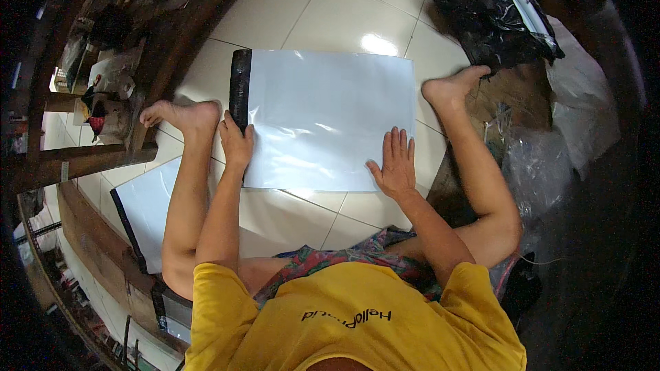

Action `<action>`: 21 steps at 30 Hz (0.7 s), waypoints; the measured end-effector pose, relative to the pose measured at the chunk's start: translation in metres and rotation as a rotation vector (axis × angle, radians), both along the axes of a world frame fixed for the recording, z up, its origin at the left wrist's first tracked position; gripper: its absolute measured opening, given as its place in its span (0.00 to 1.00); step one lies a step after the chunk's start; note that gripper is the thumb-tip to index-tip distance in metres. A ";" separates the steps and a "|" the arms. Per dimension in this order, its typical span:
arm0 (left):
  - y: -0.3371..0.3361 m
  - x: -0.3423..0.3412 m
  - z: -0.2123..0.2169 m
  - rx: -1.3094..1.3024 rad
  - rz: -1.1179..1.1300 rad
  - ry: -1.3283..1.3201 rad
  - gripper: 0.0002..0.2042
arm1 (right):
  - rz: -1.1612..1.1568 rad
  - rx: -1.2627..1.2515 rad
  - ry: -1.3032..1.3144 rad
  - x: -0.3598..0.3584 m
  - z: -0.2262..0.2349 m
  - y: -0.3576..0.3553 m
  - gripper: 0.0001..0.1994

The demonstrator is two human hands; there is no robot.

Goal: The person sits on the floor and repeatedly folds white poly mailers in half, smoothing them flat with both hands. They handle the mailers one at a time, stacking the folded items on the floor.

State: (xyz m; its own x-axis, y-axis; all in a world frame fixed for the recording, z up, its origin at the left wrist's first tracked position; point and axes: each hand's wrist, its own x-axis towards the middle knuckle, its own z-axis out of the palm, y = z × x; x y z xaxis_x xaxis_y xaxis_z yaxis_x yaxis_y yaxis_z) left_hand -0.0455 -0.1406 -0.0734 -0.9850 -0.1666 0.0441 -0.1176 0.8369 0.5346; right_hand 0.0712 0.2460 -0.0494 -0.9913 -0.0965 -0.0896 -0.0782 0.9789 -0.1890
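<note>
A wide white plastic mailing bag [330, 110] with a black strip [240, 89] along its left edge lies flat on the floor between my legs. My left hand [237, 143] rests on the lower part of that strip, its fingers stretched forward and the thumb apart on the white side. Flat on the bag's lower right corner lies my right hand [397, 165], fingers extended and thumb out to the side. Neither hand grasps anything. Another white bag with a black edge [148, 206] lies on the left, partly hidden by my left leg.
Light glossy tiles [350, 10] make up the floor. Wooden furniture beams [103, 161] stand at the left. Crumpled black plastic [474, 20] lies at the far right, clear plastic sheeting [540, 168] nearer. My bare legs [478, 158] flank the bag.
</note>
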 end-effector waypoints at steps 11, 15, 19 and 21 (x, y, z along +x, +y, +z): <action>0.191 0.050 0.030 -0.013 -0.914 0.115 0.30 | 0.019 0.066 0.000 -0.001 0.003 -0.002 0.39; 0.237 0.083 0.022 -0.007 -0.909 -0.008 0.34 | 0.045 0.096 0.070 0.001 -0.009 0.004 0.37; 0.187 0.068 0.028 -0.127 -0.741 -0.126 0.35 | -0.001 0.063 0.025 0.004 -0.002 0.002 0.36; 0.150 0.064 0.021 -0.252 -0.634 -0.150 0.35 | -0.016 0.058 0.015 0.003 0.000 0.000 0.36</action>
State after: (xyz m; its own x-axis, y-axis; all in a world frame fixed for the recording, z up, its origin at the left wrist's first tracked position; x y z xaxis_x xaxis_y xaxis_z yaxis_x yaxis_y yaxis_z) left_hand 0.0187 0.0096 -0.0521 -0.8871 0.4403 -0.1385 0.3776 0.8648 0.3310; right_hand 0.0745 0.2456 -0.0497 -0.9939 -0.0760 -0.0798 -0.0652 0.9893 -0.1304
